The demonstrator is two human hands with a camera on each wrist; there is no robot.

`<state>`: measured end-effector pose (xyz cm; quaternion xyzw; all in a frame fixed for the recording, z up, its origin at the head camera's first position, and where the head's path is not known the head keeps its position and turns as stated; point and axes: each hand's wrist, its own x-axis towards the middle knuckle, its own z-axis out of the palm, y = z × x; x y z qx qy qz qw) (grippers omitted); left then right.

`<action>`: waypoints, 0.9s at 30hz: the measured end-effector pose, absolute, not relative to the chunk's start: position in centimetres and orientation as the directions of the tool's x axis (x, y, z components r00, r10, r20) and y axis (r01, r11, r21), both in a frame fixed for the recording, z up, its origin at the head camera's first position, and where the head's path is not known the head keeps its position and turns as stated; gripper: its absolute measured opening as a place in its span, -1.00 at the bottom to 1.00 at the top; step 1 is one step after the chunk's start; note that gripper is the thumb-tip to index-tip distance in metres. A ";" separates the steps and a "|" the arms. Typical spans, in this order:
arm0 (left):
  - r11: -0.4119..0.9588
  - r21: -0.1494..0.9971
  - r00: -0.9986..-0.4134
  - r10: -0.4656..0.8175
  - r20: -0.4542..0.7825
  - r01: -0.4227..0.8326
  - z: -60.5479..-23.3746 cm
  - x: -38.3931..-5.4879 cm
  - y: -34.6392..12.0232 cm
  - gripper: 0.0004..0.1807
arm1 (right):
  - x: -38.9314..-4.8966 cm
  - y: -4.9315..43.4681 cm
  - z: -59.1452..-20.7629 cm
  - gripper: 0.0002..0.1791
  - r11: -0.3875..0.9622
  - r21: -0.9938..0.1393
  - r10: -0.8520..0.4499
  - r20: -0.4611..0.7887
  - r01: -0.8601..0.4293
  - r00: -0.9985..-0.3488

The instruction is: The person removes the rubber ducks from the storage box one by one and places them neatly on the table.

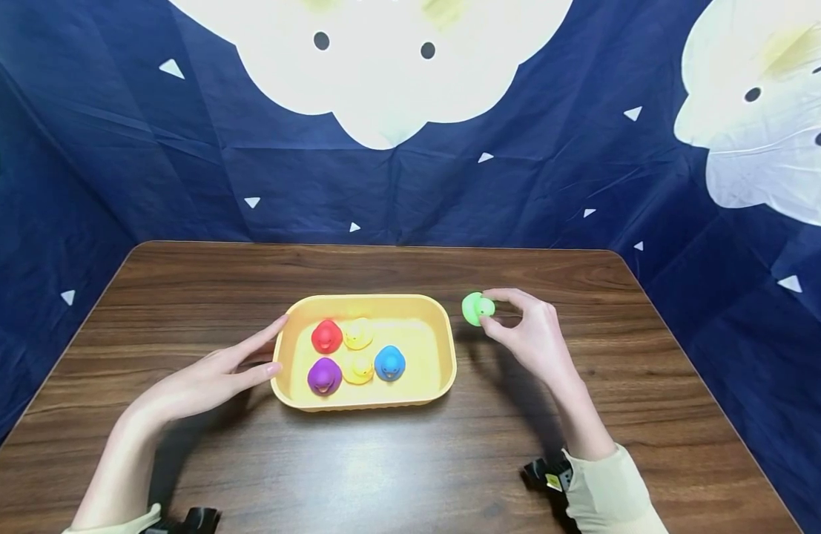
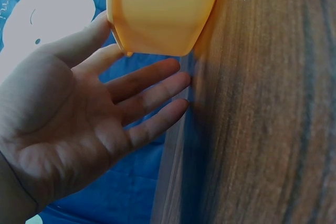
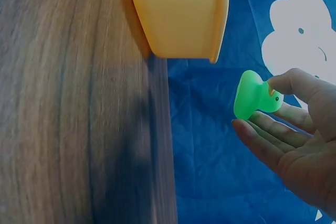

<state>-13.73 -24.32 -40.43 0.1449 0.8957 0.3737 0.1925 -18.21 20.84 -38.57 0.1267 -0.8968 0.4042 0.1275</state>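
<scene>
My right hand [image 1: 533, 334] pinches a small green rubber duck [image 1: 475, 308] between thumb and fingers. The duck is off the table, just right of a yellow plastic tray [image 1: 443, 386]. In the right wrist view the green duck [image 3: 251, 95] is held by its head, base toward the tray. My left hand [image 1: 203, 378] touches the tray's left end with thumb and index finger, fingers fairly straight. The left wrist view shows its other fingers [image 2: 157, 95] extended below the tray wall. Inside the tray sit a red duck [image 1: 326, 337], a purple duck [image 1: 325, 377], a blue duck [image 1: 390, 363] and two yellow ducks [image 1: 358, 335].
The tray stands on a brown wood-grain table [image 1: 370, 475]. Behind the table hangs a dark blue cloth [image 1: 183, 170] printed with white clouds and small triangles. Black straps with cameras [image 1: 550, 475] sit at both wrists, by the pale sleeves [image 1: 613, 493].
</scene>
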 end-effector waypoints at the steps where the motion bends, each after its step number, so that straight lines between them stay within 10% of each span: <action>1: 0.679 0.725 -0.884 0.402 -0.238 0.114 -40.4 -13.7 -24.3 -0.20 | -18.2 21.0 -38.6 -0.64 0.642 -0.693 -0.122 0.329 -0.327 -0.936; 27: 0.686 0.724 -0.883 0.377 -0.280 0.064 -40.3 -13.8 -24.2 -0.18 | -18.8 23.4 -40.5 -0.64 0.760 -0.591 -0.121 0.282 -0.272 -0.952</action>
